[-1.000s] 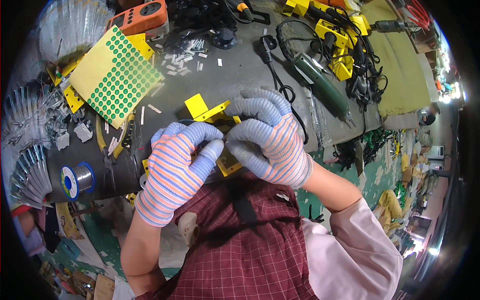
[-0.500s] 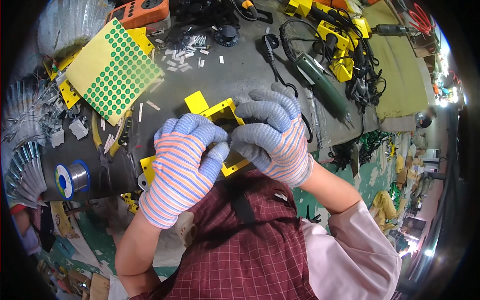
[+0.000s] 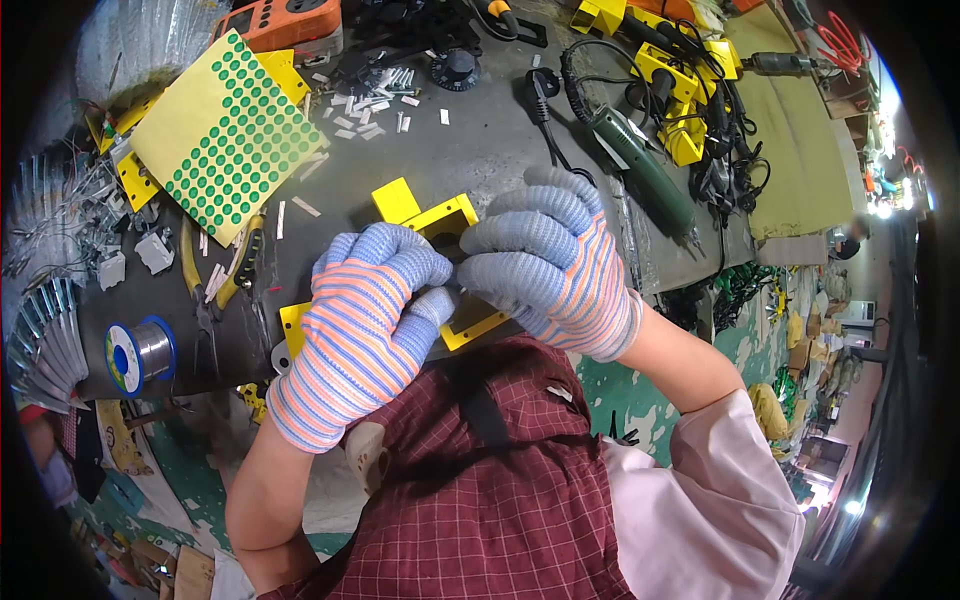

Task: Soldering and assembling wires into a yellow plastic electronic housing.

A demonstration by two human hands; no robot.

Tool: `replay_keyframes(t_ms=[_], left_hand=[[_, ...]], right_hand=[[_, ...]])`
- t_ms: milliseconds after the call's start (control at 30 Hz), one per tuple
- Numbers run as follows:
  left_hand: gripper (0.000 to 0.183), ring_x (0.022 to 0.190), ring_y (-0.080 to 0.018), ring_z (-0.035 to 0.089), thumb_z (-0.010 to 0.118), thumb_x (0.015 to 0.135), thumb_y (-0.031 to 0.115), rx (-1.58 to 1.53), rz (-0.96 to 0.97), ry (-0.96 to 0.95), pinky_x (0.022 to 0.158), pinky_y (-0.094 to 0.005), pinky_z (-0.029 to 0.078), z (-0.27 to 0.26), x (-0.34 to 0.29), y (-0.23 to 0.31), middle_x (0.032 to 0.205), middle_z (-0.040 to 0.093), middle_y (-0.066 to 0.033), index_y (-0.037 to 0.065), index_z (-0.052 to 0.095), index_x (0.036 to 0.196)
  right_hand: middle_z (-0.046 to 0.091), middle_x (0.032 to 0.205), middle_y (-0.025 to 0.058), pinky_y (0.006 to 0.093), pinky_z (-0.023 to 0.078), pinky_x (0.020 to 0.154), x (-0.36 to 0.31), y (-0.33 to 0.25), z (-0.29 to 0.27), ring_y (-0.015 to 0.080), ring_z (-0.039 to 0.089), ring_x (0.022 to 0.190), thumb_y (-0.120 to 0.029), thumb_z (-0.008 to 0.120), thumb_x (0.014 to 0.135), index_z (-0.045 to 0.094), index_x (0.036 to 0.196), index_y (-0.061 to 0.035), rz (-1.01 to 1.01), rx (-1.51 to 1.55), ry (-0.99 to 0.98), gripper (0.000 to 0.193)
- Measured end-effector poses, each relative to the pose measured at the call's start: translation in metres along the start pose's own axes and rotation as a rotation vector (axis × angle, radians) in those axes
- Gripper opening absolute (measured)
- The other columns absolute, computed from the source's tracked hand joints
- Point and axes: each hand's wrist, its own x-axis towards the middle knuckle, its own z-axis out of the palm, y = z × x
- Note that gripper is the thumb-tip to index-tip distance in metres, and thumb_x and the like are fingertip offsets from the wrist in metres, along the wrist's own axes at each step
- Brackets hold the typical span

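Note:
Both my hands wear striped knit gloves with grey-blue fingers and meet over an open yellow metal box frame (image 3: 472,331) at the table's near edge. My left hand (image 3: 358,325) is closed, its thumb and forefinger pinched together above the frame's dark inside. Against those fingertips, my right hand (image 3: 560,262) is curled with its thumb and forefinger brought together. Whatever lies between the fingertips is hidden by the gloves. A yellow flat piece (image 3: 396,200) shows just beyond the frame, and another yellow part (image 3: 294,326) sticks out left of my left hand.
Left lie a sheet of green round stickers (image 3: 225,140), yellow-handled pliers (image 3: 243,265) and a solder wire spool (image 3: 142,355). Small white strips and screws (image 3: 375,100) are scattered beyond. A green electric screwdriver (image 3: 650,180) and yellow housings with black cables (image 3: 690,135) lie right.
My right hand has turned a little, its wrist shifting slightly right and its fingers lying more level. My left hand stays pinched at almost the same spot.

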Motion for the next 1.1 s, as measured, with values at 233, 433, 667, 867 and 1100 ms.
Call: replay_keyframes(t_ms=[233, 433, 667, 867, 1100], left_hand=[[0.016, 0.094, -0.0302, 0.061, 0.073, 0.076, 0.02, 0.165, -0.033, 0.205, 0.092, -0.0461, 0.044, 0.013, -0.01, 0.02, 0.096, 0.065, -0.0068, 0.013, 0.07, 0.09], [0.012, 0.092, -0.0214, 0.054, 0.072, 0.07, 0.018, 0.579, 0.092, 0.5, 0.101, -0.0503, 0.041, 0.037, -0.018, 0.023, 0.097, 0.06, 0.0032, 0.021, 0.067, 0.08], [0.014, 0.096, -0.0219, 0.055, 0.074, 0.073, 0.016, 0.496, 0.041, 0.459, 0.101, -0.0522, 0.039, 0.035, -0.019, 0.023, 0.099, 0.064, 0.0047, 0.022, 0.066, 0.084], [0.019, 0.095, -0.0268, 0.06, 0.071, 0.074, 0.015, 0.242, -0.085, 0.376, 0.114, -0.063, 0.026, 0.033, -0.023, 0.017, 0.088, 0.066, -0.0011, 0.02, 0.07, 0.093], [0.016, 0.09, -0.0293, 0.06, 0.075, 0.074, 0.017, 0.183, -0.077, 0.376, 0.113, -0.0595, 0.03, 0.032, -0.021, 0.012, 0.083, 0.064, -0.0046, 0.014, 0.069, 0.089]], right_hand=[[0.065, 0.095, 0.0048, 0.0441, 0.048, 0.081, 0.004, -0.011, -0.01, 0.0296, 0.062, 0.091, -0.016, 0.075, 0.071, 0.067, 0.095, -0.0129, 0.032, -0.015, -0.127, 0.026], [0.063, 0.086, 0.0089, 0.0373, 0.047, 0.06, 0.008, -0.02, -0.012, 0.0278, 0.06, 0.071, -0.018, 0.067, 0.075, 0.063, 0.088, -0.0122, 0.169, -0.015, -0.233, 0.015], [0.06, 0.072, 0.008, 0.036, 0.045, 0.049, 0.034, 0.01, -0.027, 0.0209, 0.057, 0.054, -0.013, 0.065, 0.085, 0.062, 0.095, -0.0021, 0.784, 0.965, -0.749, 0.015], [0.064, 0.083, 0.0116, 0.0392, 0.051, 0.058, 0.028, 0.004, -0.031, 0.0293, 0.063, 0.069, -0.014, 0.062, 0.086, 0.064, 0.105, -0.0079, 0.075, 0.213, -0.251, 0.02], [0.062, 0.08, 0.0059, 0.0403, 0.051, 0.056, 0.022, -0.006, -0.017, 0.0248, 0.063, 0.067, -0.02, 0.067, 0.079, 0.065, 0.097, -0.0116, -0.075, -0.059, -0.308, 0.021]])
